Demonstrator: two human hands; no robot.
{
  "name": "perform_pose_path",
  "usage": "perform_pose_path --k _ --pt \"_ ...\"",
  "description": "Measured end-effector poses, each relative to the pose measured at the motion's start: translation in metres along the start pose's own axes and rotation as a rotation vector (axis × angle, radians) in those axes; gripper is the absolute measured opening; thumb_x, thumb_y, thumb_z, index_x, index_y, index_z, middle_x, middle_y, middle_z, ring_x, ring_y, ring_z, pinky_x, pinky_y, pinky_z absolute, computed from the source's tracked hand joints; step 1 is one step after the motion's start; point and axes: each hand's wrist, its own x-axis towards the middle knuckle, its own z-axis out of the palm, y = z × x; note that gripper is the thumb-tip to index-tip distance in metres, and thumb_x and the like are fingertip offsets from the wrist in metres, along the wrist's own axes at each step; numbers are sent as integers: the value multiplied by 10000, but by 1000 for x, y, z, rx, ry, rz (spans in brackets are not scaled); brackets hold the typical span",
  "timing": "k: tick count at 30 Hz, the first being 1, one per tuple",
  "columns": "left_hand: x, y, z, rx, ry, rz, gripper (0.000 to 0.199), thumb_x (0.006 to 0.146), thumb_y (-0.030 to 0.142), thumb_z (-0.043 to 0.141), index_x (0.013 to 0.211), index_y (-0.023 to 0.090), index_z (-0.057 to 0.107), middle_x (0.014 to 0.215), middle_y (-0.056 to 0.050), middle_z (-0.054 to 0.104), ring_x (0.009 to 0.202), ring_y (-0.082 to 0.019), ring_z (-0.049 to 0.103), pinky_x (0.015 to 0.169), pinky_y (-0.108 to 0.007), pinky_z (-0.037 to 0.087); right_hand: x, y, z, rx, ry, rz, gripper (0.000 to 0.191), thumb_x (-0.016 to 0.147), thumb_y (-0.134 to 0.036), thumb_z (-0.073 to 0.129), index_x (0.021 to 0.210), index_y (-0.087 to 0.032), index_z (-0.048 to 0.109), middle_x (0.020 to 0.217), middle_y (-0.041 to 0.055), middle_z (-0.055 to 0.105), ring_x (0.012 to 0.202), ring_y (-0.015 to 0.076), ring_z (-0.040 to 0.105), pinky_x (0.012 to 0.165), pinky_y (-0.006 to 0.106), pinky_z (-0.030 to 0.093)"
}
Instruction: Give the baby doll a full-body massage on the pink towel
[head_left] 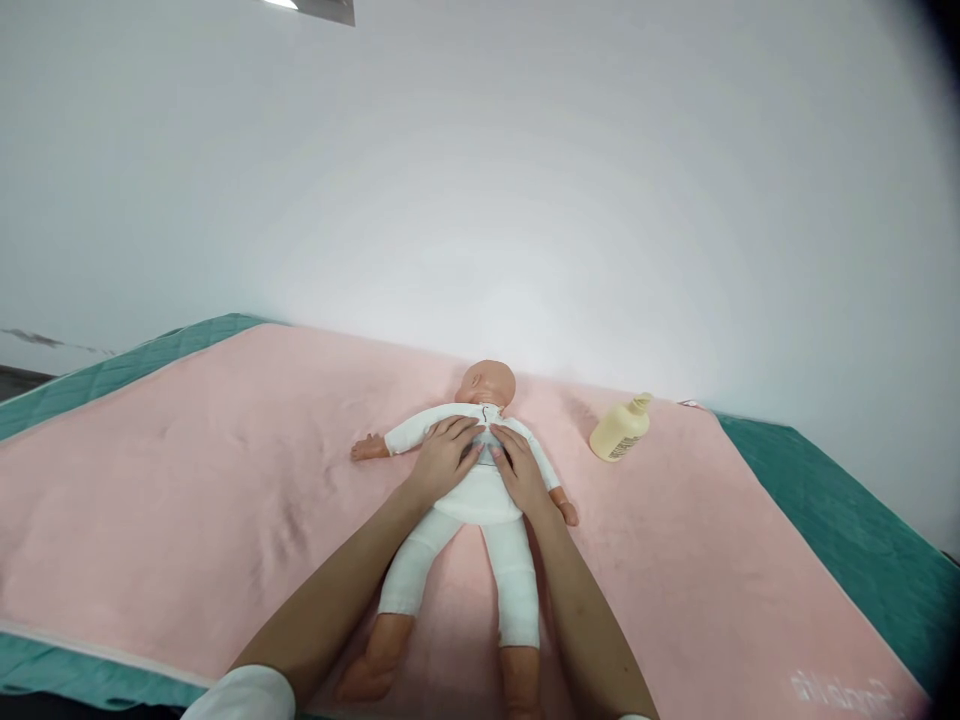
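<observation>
A baby doll (pixel 480 495) in a white outfit lies on a pink blanket, its head toward the wall and its legs toward me. Only the back of its bare head shows, so it seems to lie face down. My left hand (pixel 444 460) rests on the left side of the doll's upper back, fingers spread. On the right side, my right hand (pixel 519 465) lies flat with its fingers apart. Both sets of fingertips point inward near the middle of the back, with a greyish patch of cloth between them. Neither hand grips anything.
A pale yellow pump bottle (pixel 619 430) stands on the pink blanket (pixel 187 480), right of the doll. Green quilted bedding (pixel 832 510) shows past the blanket's edges. A white wall (pixel 480 180) rises behind the bed.
</observation>
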Motion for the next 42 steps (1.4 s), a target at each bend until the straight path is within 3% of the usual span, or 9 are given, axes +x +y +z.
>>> perform_pose_path --k 9,16,22,26,29,34,42 --pt "2 -3 1 -37 -28 -6 314 962 339 454 1170 204 646 1186 -79 668 1148 -255 544 975 -455 429 3 -1 -2 4 -45 3 402 994 -400 384 1321 -255 567 1344 71 594 1274 223 509 1123 454 366" --pt "-1 -5 2 -30 -14 4 334 959 336 462 1217 207 631 1249 -83 645 1188 -256 530 1012 -475 426 1 -1 -2 23 -11 -1 397 990 -379 399 1335 -257 555 1367 67 576 1292 226 488 1130 471 364" --pt "-7 3 -6 -20 84 71 290 968 278 444 1157 202 650 1303 -79 614 1236 -254 506 1044 -464 407 -10 -19 -4 27 197 20 361 982 -359 412 1258 -240 611 1345 89 565 1291 230 463 1132 465 353" --pt "-25 17 -21 -67 195 145 241 954 222 459 1102 206 648 1166 -78 669 1105 -226 581 986 -442 449 -31 -40 -4 50 281 4 319 978 -331 415 1158 -267 671 1246 83 584 1216 240 493 1073 466 392" --pt "-46 26 -32 -136 241 221 258 931 170 480 1149 205 614 1076 -68 688 990 -200 614 922 -407 480 -55 -49 -4 57 340 -14 282 954 -294 463 1053 -279 726 1071 86 596 1054 239 547 942 440 462" --pt "-71 32 -38 -244 128 306 230 913 130 476 1053 214 638 955 -44 705 890 -183 608 797 -349 498 -91 -47 -6 120 304 -60 283 921 -217 502 1043 -304 741 929 67 574 904 214 558 747 369 485" --pt "-68 34 -35 -234 -71 248 182 932 187 491 985 200 665 959 -38 698 914 -188 591 815 -345 465 -96 -46 -4 96 137 -70 301 901 -143 517 1061 -286 728 1010 56 613 982 205 542 825 369 455"
